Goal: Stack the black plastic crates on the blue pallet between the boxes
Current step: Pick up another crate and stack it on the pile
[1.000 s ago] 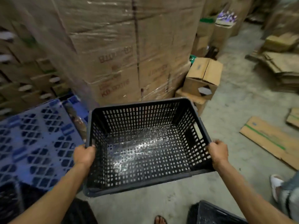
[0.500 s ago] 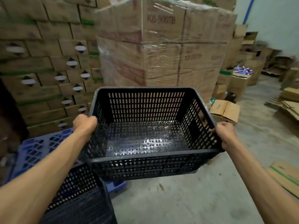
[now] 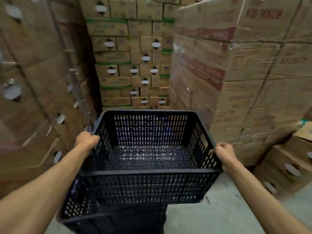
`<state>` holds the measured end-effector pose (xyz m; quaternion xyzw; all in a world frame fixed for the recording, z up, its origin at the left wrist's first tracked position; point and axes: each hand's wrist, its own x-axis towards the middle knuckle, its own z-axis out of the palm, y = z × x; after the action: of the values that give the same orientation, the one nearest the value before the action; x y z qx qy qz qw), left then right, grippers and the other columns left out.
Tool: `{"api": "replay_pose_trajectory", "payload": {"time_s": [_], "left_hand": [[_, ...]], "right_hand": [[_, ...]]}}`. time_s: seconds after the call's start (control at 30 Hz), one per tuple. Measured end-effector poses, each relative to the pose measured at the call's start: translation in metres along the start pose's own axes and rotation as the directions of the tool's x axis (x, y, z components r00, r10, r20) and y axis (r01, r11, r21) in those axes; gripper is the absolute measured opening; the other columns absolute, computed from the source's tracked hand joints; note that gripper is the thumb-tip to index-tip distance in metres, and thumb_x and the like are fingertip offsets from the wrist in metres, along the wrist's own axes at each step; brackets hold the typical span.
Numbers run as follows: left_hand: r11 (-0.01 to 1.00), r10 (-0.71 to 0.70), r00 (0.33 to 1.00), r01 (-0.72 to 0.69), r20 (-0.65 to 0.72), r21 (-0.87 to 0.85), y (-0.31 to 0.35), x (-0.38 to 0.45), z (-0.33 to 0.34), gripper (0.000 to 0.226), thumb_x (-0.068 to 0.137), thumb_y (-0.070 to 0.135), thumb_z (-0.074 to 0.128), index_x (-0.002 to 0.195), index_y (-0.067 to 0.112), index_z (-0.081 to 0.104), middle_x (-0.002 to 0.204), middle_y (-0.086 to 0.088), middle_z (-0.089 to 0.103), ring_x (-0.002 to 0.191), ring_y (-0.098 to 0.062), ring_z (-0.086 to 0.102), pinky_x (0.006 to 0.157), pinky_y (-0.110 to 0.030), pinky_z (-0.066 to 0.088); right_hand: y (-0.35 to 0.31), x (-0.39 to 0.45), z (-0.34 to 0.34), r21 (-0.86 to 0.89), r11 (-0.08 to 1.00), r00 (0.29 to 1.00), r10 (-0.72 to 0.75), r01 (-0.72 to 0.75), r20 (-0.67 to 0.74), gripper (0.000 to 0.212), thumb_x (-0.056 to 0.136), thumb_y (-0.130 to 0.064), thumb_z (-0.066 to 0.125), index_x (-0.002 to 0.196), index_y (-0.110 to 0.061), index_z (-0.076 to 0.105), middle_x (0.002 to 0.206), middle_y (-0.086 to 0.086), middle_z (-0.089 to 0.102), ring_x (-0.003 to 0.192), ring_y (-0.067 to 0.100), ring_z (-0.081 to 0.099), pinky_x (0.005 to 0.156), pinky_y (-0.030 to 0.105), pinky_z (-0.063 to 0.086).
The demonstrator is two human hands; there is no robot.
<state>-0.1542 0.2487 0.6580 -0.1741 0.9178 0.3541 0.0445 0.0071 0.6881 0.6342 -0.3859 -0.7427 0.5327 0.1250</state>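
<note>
I hold an empty black plastic crate (image 3: 148, 173) level in front of me, open side up. My left hand (image 3: 87, 139) grips its left rim and my right hand (image 3: 224, 154) grips its right rim. Below it, at the bottom of the view, part of another black crate (image 3: 118, 222) shows. The blue pallet (image 3: 148, 130) is mostly hidden; only blue glimpses show through the slots of the held crate's far wall. It lies in the gap between the box stacks.
Tall stacks of cardboard boxes (image 3: 131, 61) close the gap at the back, with a blurred stack on the left (image 3: 37, 92) and a shrink-wrapped stack on the right (image 3: 244, 73). Loose cartons (image 3: 290, 166) sit low right on the grey concrete floor (image 3: 219, 215).
I have turned left with the crate. The gap between the box stacks is now straight ahead, and the held crate has moved over the other black crate.
</note>
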Motion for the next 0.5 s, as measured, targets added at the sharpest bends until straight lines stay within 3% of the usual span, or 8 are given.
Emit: {"api": "replay_pose_trajectory", "payload": {"time_s": [0.07, 0.1, 0.13, 0.2, 0.33, 0.43, 0.5], "left_hand": [[0.997, -0.041, 0.999, 0.042, -0.018, 0.061, -0.028, 0.008, -0.013, 0.028, 0.089, 0.018, 0.065, 0.108, -0.003, 0.067, 0.118, -0.02, 0.064, 0.062, -0.022, 0.049, 0.055, -0.032, 0.043], [0.995, -0.066, 0.997, 0.068, -0.029, 0.077, -0.042, 0.012, -0.018, 0.023, 0.089, 0.02, 0.065, 0.096, -0.003, 0.067, 0.12, -0.021, 0.064, 0.068, -0.026, 0.055, 0.063, -0.034, 0.045], [0.993, -0.081, 0.996, 0.084, -0.032, 0.083, -0.053, 0.016, -0.022, 0.028, 0.089, 0.023, 0.066, 0.097, -0.003, 0.066, 0.124, -0.022, 0.063, 0.083, -0.033, 0.062, 0.07, -0.036, 0.046], [0.992, -0.103, 0.993, 0.107, -0.057, 0.072, -0.072, 0.022, -0.029, 0.046, 0.089, 0.031, 0.067, 0.117, -0.005, 0.062, 0.127, -0.023, 0.062, 0.106, -0.04, 0.061, 0.078, -0.038, 0.046], [0.987, -0.106, 0.992, 0.114, -0.074, 0.111, -0.093, 0.033, -0.05, 0.042, 0.09, 0.037, 0.063, 0.106, -0.002, 0.063, 0.108, -0.021, 0.066, 0.087, -0.035, 0.058, 0.074, -0.038, 0.05], [0.979, -0.116, 0.988, 0.13, -0.099, 0.156, -0.11, 0.039, -0.064, 0.045, 0.091, 0.04, 0.061, 0.11, 0.0, 0.065, 0.109, -0.021, 0.067, 0.093, -0.038, 0.062, 0.079, -0.041, 0.054], [0.971, -0.119, 0.986, 0.14, -0.115, 0.195, -0.118, 0.043, -0.071, 0.046, 0.09, 0.042, 0.06, 0.113, 0.002, 0.064, 0.111, -0.022, 0.067, 0.097, -0.04, 0.064, 0.084, -0.044, 0.056]], "right_hand": [[0.003, -0.009, 0.029, 0.0, 1.0, 0.998, 0.008, -0.008, 0.06, 0.022, 0.082, 0.007, 0.051, 0.066, -0.008, 0.054, 0.063, 0.012, 0.052, 0.061, 0.025, 0.049, 0.056, 0.034, 0.038], [0.001, -0.012, 0.042, -0.002, 1.0, 0.997, 0.002, -0.002, 0.08, 0.022, 0.082, 0.008, 0.051, 0.067, -0.009, 0.053, 0.064, 0.012, 0.051, 0.061, 0.025, 0.049, 0.055, 0.033, 0.037], [-0.002, -0.015, 0.052, -0.008, 1.0, 0.996, -0.01, 0.011, 0.092, 0.022, 0.082, 0.008, 0.051, 0.068, -0.01, 0.051, 0.064, 0.011, 0.051, 0.061, 0.024, 0.048, 0.054, 0.031, 0.036], [-0.011, -0.02, 0.069, -0.036, 0.998, 0.993, -0.051, 0.055, 0.108, 0.021, 0.082, 0.006, 0.053, 0.073, -0.012, 0.049, 0.065, 0.009, 0.05, 0.061, 0.023, 0.047, 0.054, 0.032, 0.035], [-0.021, -0.028, 0.094, -0.183, 0.976, 0.965, -0.07, 0.118, 0.253, 0.016, 0.089, -0.003, 0.047, 0.1, -0.014, 0.043, 0.086, 0.015, 0.057, 0.076, 0.03, 0.054, 0.066, 0.039, 0.04], [-0.03, -0.036, 0.108, -0.296, 0.936, 0.934, -0.08, 0.19, 0.347, 0.019, 0.09, -0.01, 0.045, 0.106, -0.018, 0.041, 0.097, 0.014, 0.059, 0.093, 0.037, 0.06, 0.082, 0.046, 0.049], [-0.033, -0.043, 0.116, -0.326, 0.919, 0.929, -0.099, 0.223, 0.356, 0.016, 0.087, -0.011, 0.045, 0.102, -0.017, 0.043, 0.095, 0.011, 0.058, 0.094, 0.036, 0.059, 0.086, 0.048, 0.049]]}}
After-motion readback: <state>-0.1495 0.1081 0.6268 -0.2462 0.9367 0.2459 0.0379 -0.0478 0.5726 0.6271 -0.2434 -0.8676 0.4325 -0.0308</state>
